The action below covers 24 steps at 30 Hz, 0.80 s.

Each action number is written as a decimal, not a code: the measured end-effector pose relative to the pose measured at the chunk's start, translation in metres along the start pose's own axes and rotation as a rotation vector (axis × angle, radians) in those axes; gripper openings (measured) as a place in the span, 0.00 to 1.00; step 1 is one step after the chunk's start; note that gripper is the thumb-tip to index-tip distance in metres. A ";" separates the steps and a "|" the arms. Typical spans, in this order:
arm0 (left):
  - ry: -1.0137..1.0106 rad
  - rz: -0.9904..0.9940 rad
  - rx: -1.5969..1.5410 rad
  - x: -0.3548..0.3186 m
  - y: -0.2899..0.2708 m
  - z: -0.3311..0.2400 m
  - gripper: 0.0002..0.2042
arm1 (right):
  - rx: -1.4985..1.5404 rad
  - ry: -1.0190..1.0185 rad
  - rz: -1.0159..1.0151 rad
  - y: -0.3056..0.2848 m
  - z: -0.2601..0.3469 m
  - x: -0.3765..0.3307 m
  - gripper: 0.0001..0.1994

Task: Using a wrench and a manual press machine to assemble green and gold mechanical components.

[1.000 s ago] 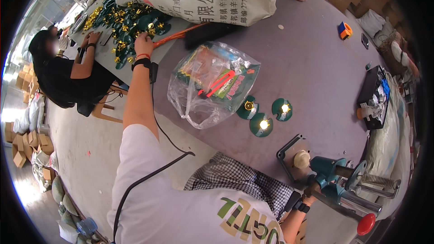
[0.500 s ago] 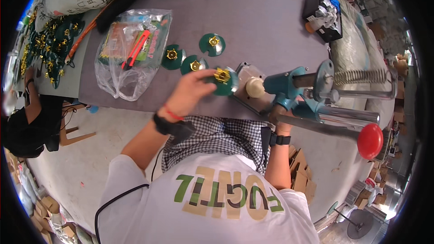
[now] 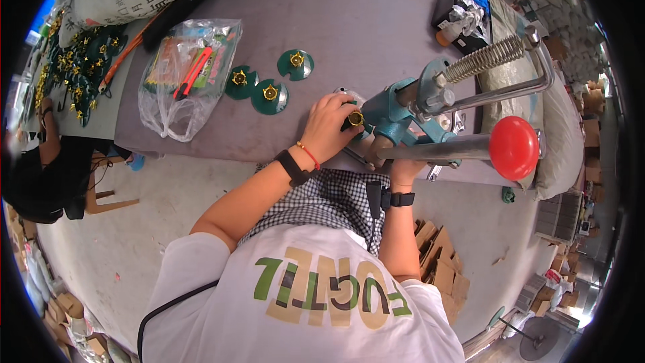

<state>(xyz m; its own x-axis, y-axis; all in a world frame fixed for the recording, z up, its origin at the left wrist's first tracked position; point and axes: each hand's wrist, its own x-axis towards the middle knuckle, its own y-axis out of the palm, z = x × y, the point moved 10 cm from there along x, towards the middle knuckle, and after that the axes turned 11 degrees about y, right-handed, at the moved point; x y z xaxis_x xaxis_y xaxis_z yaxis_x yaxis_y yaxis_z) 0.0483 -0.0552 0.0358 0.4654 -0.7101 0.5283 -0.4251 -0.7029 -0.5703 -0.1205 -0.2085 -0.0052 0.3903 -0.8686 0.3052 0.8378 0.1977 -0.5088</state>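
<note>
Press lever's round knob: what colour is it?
The knob is bright red, best seen in the head view.

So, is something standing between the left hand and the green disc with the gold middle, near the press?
Nothing visible does: the left hand already has its fingers on the green disc. The press stands just to the right, and three other discs lie to the left.
</note>
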 end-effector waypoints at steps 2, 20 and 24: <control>-0.037 0.005 -0.024 -0.001 0.004 0.005 0.15 | 0.257 0.095 0.029 0.000 -0.005 0.003 0.12; -0.095 -0.101 -0.118 -0.006 0.006 0.013 0.15 | 0.153 -0.080 -0.079 -0.010 0.030 -0.001 0.07; -0.034 -0.159 -0.145 -0.009 0.001 0.008 0.16 | -0.272 -0.295 -0.047 -0.001 0.041 -0.007 0.05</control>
<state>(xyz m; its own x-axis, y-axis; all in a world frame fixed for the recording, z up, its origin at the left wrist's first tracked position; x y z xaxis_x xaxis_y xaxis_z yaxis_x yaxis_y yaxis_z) 0.0504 -0.0490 0.0253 0.5603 -0.5894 0.5820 -0.4501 -0.8065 -0.3834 -0.1084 -0.1843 0.0262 0.4797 -0.6986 0.5308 0.7412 -0.0011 -0.6713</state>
